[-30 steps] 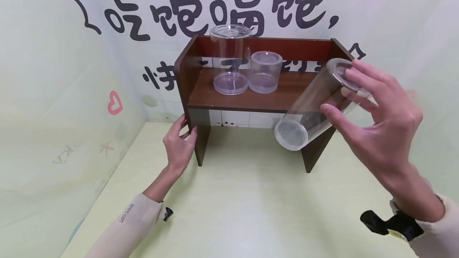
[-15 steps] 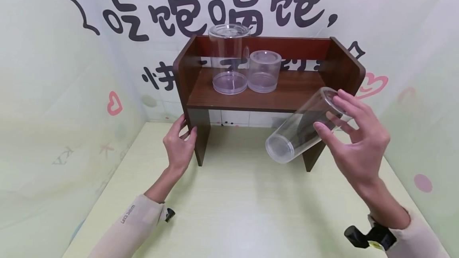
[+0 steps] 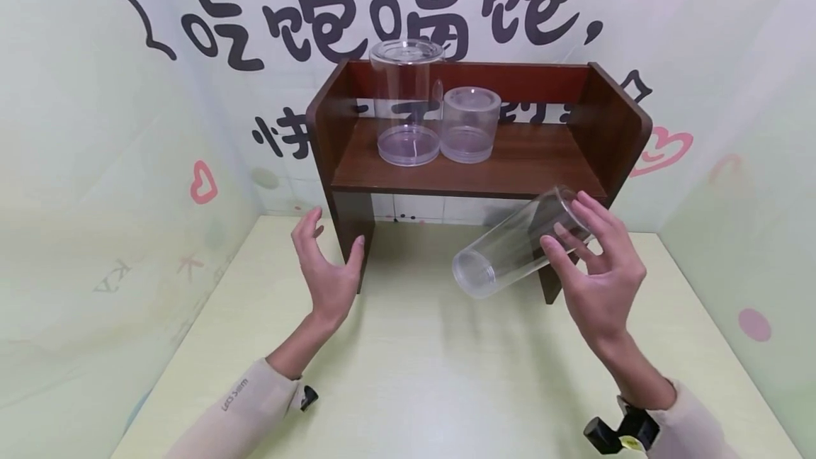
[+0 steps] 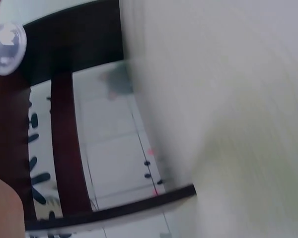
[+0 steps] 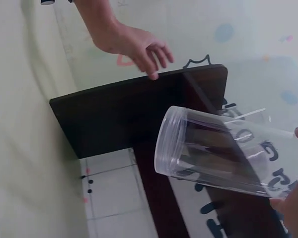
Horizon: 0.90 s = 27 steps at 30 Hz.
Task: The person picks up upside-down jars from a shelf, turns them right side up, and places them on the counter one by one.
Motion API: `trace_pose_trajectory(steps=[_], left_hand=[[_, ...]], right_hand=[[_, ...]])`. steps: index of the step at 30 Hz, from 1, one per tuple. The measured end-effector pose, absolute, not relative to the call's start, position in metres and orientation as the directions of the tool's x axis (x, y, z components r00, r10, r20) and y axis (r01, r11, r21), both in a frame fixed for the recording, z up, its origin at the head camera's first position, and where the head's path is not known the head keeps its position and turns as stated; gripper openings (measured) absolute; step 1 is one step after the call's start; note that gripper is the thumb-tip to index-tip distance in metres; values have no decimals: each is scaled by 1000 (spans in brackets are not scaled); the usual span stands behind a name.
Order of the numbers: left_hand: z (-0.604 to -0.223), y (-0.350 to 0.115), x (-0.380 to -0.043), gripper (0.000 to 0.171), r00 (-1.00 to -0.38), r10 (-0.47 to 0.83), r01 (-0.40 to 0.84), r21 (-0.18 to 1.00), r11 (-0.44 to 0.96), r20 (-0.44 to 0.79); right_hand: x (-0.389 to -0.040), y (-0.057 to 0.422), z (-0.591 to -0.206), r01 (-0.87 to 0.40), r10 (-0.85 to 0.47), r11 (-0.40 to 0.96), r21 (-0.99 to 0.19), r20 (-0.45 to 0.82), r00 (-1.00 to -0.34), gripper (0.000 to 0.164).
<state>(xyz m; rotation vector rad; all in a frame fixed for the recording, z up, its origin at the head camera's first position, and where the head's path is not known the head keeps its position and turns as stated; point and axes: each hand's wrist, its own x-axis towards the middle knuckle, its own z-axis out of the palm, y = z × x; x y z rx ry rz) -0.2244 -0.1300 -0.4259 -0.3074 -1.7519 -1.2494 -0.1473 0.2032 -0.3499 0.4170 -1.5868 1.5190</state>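
My right hand [image 3: 602, 282] holds a tall clear plastic jar [image 3: 510, 250] by one end, thumb on the near side and fingers on the far side. The jar is tilted, its other end pointing down and left, in front of a dark brown wooden shelf [image 3: 535, 165]. In the right wrist view the jar's ridged end [image 5: 170, 141] faces the shelf's side panel. My left hand [image 3: 328, 282] holds nothing; its thumb and fingers are spread beside the shelf's left panel. Whether it still touches the panel, I cannot tell. The left wrist view catches the jar's end [image 4: 7, 47].
Upright on the shelf board stand a tall clear jar [image 3: 408, 105] and, close to its right, a shorter clear jar [image 3: 472, 126]. The shelf stands on a pale table [image 3: 408, 374], with printed sheeting [image 3: 115, 161] behind and at both sides.
My right hand has brought the tilted jar down and left, from beside the shelf's right end to below board level. My left hand has loosened from the left panel, its fingers spreading.
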Motion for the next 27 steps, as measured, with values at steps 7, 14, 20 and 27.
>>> trace_pose_trajectory(steps=[7, 14, 20, 27], left_hand=[[-429, -112, -209, 67, -484, -169, 768, 509, 389, 859], [-434, -89, -193, 81, -630, 122, 765, 585, 271, 767], [-441, -76, -186, 90, -751, 267, 650, 748, 137, 604], [-446, -69, -180, 92, -801, 298, 562, 823, 78, 519]], right_hand=[[-152, 194, -371, -746, 391, 111, -656, 719, -574, 53], [-149, 183, -387, -760, 433, 28, -649, 693, -576, 50], [-146, 173, -400, -734, 458, -60, -677, 635, -622, 48], [-147, 165, -410, -644, 483, -140, -752, 516, -707, 45]])
